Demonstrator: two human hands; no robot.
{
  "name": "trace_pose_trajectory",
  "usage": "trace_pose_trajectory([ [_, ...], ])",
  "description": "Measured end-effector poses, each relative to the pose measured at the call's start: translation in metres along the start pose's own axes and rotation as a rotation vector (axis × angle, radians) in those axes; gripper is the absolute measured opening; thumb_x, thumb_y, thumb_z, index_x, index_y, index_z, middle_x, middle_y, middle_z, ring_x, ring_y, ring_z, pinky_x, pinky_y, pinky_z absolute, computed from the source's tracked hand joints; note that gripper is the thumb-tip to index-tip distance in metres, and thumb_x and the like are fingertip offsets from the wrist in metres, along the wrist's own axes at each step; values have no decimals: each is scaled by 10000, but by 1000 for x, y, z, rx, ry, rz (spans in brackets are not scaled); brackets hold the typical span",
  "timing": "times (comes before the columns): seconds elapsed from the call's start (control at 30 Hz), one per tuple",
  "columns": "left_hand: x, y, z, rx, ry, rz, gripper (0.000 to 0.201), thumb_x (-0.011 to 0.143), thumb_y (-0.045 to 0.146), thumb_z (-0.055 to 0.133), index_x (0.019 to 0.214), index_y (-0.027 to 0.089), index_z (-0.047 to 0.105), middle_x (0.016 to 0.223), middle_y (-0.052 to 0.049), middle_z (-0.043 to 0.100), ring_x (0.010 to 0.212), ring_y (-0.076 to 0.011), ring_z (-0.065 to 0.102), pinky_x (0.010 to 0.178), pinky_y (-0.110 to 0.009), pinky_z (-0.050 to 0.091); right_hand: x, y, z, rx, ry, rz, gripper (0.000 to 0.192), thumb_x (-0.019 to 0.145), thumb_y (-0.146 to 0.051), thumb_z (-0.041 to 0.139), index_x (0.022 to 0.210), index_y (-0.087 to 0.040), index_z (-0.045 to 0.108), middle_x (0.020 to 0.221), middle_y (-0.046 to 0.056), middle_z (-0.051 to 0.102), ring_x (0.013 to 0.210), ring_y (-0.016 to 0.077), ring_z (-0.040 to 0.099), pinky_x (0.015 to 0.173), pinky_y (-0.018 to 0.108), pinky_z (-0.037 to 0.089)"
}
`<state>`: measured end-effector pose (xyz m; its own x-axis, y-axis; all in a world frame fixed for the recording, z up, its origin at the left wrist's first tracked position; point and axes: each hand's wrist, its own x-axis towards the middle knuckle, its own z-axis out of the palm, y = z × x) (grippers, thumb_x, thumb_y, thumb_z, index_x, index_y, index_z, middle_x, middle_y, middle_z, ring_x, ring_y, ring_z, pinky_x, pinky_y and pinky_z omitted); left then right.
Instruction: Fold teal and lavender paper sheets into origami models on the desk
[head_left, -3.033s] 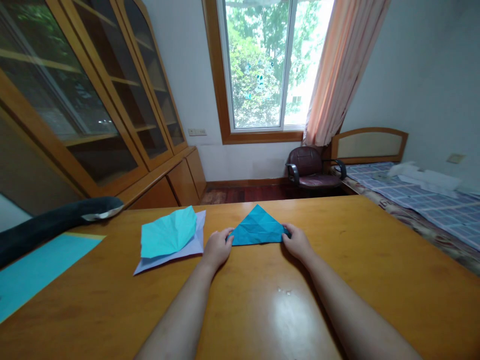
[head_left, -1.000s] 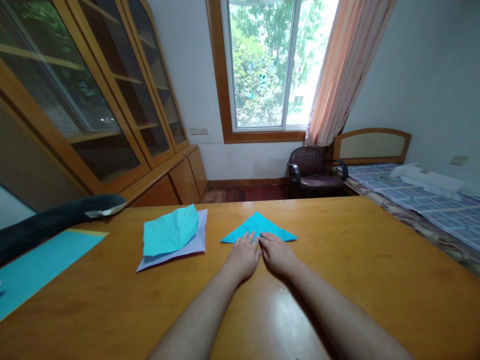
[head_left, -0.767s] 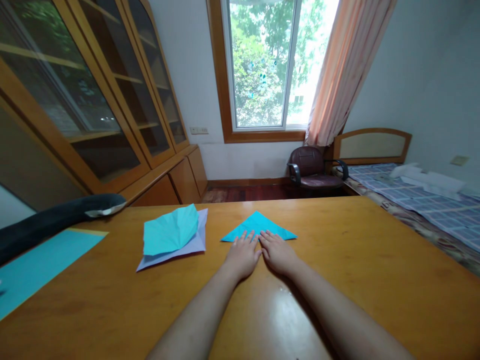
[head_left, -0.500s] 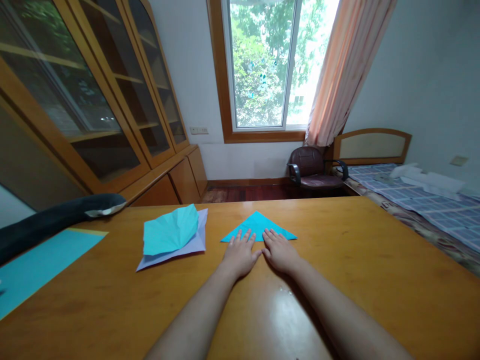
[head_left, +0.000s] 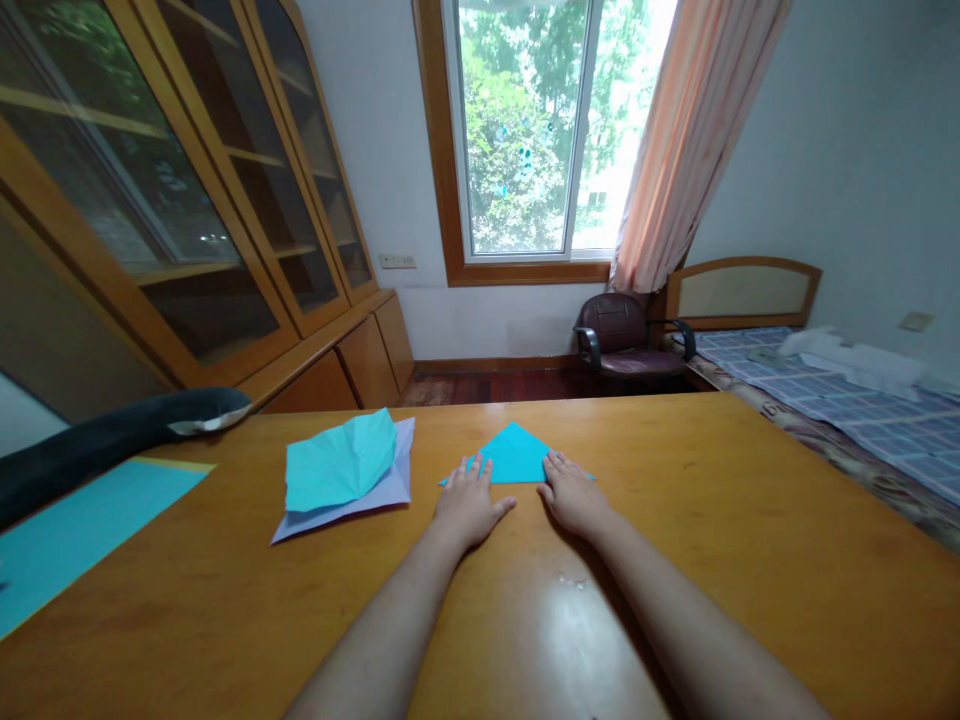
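Observation:
A blue sheet of paper (head_left: 516, 455), folded into a triangle, lies flat on the wooden table with its tip pointing away from me. My left hand (head_left: 471, 502) rests with fingers stretched out over the triangle's left part. On its right part lies my right hand (head_left: 574, 492), palm down and fingers extended, the thumb off the near edge. Between the hands the middle of the paper shows. Both outer corners are partly covered by my fingers.
To the left, a creased light-blue paper (head_left: 341, 465) lies on a lilac paper (head_left: 390, 485). Farther left is a flat stack of blue sheets (head_left: 105, 530) beside a dark padded object (head_left: 120, 425). A chair (head_left: 622, 340) and a bed (head_left: 840, 380) stand beyond the table (head_left: 712, 540).
My hands have slid apart along the triangle's near edge, the left one leftward and the right one rightward. More of the paper's middle shows; the paper stays in place.

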<state>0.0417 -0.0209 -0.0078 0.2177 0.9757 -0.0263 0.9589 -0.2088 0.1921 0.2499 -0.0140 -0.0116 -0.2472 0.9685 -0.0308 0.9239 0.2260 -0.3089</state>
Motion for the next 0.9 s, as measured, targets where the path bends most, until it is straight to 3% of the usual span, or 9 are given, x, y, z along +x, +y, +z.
trace_pose_trajectory([
  [0.27,2,-5,0,-8,25,-188,944,743,736,370,1436,99,293,1523,-190,202,1399,-380,165,1102,-547,159,-2,-2,-3,4,11,3,594,895,-368,398,1404,-63,377,1491,158,298,1392,274,244,1125,416,199],
  [0.47,-2,7,-6,85,120,-336,1035,708,759,410,1366,-39,374,1454,-303,287,1359,-471,192,1101,-558,117,-4,-8,-3,-28,33,-4,592,894,-361,397,1393,-43,392,1478,167,323,1375,290,281,1119,414,222],
  [0.53,-4,13,-8,109,175,-273,921,773,680,408,1363,-28,388,1458,-283,298,1364,-458,192,1105,-557,116,-6,-11,-4,-35,40,-15,568,890,-345,407,1379,-54,420,1466,163,348,1363,290,305,1116,405,232],
  [0.6,-6,19,-8,99,194,-87,699,868,519,367,1372,36,405,1489,-207,293,1389,-390,189,1122,-523,130,-8,-15,-4,-38,44,-39,539,888,-325,416,1360,-68,450,1452,157,378,1348,290,332,1111,398,241],
  [0.67,-7,23,-6,63,153,143,535,917,373,310,1365,110,437,1498,-127,315,1399,-310,215,1138,-481,150,-12,-20,-5,-37,44,-74,511,887,-310,422,1342,-84,476,1439,150,404,1333,285,355,1104,393,252],
  [0.73,-8,24,-2,26,91,287,490,931,317,277,1348,144,465,1481,-97,360,1384,-273,270,1141,-463,175,-15,-24,-7,-37,44,-114,478,888,-301,422,1316,-107,504,1421,140,435,1312,274,382,1089,386,269],
  [0.9,-5,20,7,-16,39,263,494,930,300,287,1354,110,454,1452,-128,399,1353,-283,333,1112,-466,259,-19,-31,-12,-68,66,-194,335,872,-293,454,1123,-159,632,1251,116,584,1141,249,509,1001,349,351],
])
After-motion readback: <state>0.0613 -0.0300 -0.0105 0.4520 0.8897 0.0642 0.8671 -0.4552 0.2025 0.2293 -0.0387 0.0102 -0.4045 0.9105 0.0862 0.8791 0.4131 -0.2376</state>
